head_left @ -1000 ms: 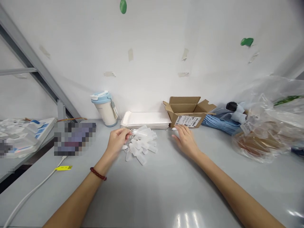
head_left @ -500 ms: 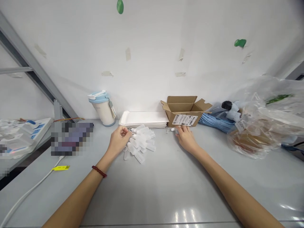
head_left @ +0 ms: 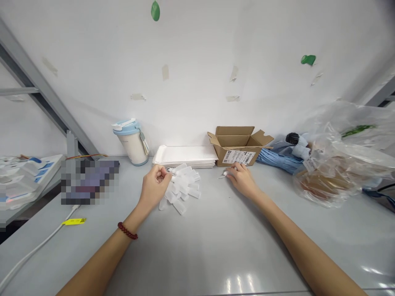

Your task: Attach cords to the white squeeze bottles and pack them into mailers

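"What's the left hand (head_left: 155, 185) doing?"

"Its grip is closed, thumb against fingers, on the far left edge of a fanned bunch of translucent tags (head_left: 182, 187). The bunch lies on the gray table (head_left: 197, 255), left of the middle. There's a dark red bracelet (head_left: 127, 231) on that wrist."

"And the right hand (head_left: 242, 181)?"

"Palm down, its fingertips by a small white piece (head_left: 225, 174) on the table, just on the near side of the open cardboard box (head_left: 220, 156). I can't tell whether that grip is closed on the piece or only touching it."

"What stands at the far side?"

"A stack of white envelopes (head_left: 187, 154), between the box and a cream tumbler (head_left: 133, 146) with a blue lid. The box has its flaps up and a printed label on the near face."

"Off to the right?"

"Folded blue fabric (head_left: 279, 161) beside the box, then a clear plastic bag (head_left: 333, 176) with something brown inside."

"And the left?"

"A pixelated dark device (head_left: 92, 181), with a white cable (head_left: 40, 246) running to the near left and a yellow tag (head_left: 74, 221) on it."
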Demonstrator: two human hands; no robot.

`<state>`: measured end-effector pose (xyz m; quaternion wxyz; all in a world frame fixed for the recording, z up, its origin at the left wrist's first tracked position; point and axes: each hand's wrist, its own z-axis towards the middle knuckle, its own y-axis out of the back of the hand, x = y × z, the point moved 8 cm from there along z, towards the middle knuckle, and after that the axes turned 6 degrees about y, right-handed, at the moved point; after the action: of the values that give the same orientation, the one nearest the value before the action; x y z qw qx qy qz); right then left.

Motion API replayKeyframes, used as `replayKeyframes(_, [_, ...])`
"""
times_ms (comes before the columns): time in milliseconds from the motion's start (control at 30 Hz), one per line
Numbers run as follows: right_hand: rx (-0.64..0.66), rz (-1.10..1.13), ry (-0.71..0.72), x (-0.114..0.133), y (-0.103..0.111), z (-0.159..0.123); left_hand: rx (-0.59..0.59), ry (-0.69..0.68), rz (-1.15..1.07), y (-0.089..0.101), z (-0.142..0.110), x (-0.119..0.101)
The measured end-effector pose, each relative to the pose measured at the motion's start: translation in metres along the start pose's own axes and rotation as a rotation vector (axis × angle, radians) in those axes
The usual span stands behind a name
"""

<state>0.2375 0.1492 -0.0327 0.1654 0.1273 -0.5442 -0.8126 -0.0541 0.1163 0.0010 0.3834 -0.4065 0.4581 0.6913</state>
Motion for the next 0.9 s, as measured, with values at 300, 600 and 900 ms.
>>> replayKeyframes(300, [-0.013, 0.248, -0.045, 0.009, 0.007, -0.002, 0.055, -0.313, 0.304, -0.016, -0.024, -0.028])
replayKeyframes(600, [-0.072, 0.705, 0.014, 0.078, 0.049, -0.014, 0.07, -0.604, 0.45, -0.032, -0.046, -0.045])
replayKeyframes(900, [0.025, 0.959, -0.051, 0.088, 0.049, -0.018, 0.241, -0.67, 0.495, -0.05, -0.059, -0.044])
